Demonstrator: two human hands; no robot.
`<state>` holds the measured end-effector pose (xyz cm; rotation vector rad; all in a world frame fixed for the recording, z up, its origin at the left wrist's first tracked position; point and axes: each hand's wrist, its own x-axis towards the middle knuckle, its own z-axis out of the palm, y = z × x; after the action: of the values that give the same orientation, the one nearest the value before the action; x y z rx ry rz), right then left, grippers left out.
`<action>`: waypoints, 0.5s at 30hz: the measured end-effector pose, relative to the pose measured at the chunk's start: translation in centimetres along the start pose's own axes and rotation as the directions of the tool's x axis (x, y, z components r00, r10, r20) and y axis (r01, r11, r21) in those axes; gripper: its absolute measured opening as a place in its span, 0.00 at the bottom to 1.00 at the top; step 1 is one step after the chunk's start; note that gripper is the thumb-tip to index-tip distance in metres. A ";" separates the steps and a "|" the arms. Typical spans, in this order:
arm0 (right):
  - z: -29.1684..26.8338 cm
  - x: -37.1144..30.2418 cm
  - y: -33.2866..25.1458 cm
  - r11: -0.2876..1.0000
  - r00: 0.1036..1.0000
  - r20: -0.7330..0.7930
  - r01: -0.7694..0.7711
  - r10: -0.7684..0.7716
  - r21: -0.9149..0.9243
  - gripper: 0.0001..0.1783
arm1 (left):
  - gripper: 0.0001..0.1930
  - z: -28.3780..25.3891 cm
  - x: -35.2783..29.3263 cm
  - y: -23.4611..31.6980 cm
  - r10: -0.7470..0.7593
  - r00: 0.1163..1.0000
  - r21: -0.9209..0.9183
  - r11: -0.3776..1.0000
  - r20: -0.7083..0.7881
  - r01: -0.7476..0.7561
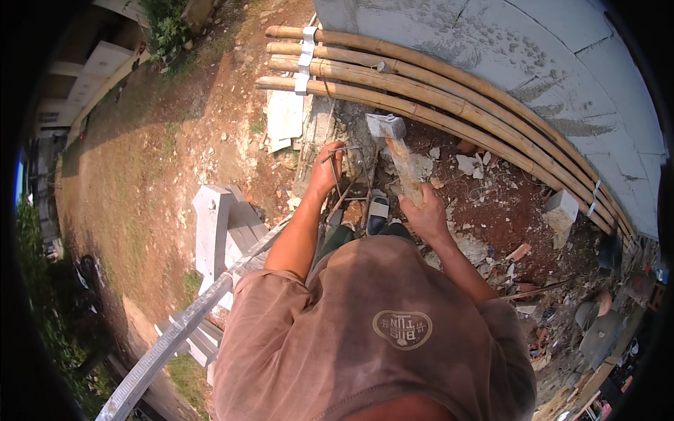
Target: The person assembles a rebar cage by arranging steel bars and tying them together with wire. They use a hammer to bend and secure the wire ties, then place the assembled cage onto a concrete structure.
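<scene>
My right hand (427, 214) is closed around the wooden handle (405, 165) of a hammer. The hammer's blocky, whitish metal head (386, 126) points away from me, over the rubble. To the left of it, my left hand (326, 172) is closed on thin, dark bent rebar (337, 181), and one piece runs sideways from the fingers toward the hammer. Just beyond the rebar stands a rough concrete stub (324, 123). My fingers partly hide where the rebar is gripped.
Several long bamboo poles (421, 88), bound with white strips, lie along a grey block wall (576, 91). A pale block (561, 210) sits at the right. White slabs (214, 224) and a long metal bar (168, 340) are on my left. Broken rubble surrounds my feet.
</scene>
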<state>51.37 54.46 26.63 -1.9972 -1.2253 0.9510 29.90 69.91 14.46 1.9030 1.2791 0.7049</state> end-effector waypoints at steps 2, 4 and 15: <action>0.0 0.3 -1.1 0.993 0.999 -0.034 -0.019 0.023 0.114 0.23 | 0.12 0.0 0.0 0.6 0.074 0.997 0.091 0.993 -0.008 -0.073; 0.2 1.1 -2.2 0.984 0.998 -0.052 0.026 -0.018 0.174 0.25 | 0.12 0.0 -0.2 0.9 0.106 0.994 0.158 0.982 -0.008 -0.103; -0.1 9.1 -8.1 0.874 0.904 0.121 0.351 -0.410 0.336 0.20 | 0.14 -2.8 2.7 4.6 -0.195 0.964 0.310 0.942 0.183 0.131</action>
<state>50.49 65.92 30.64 -1.3782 -1.4106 1.0679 31.14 72.05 19.97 2.0130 1.4466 0.2242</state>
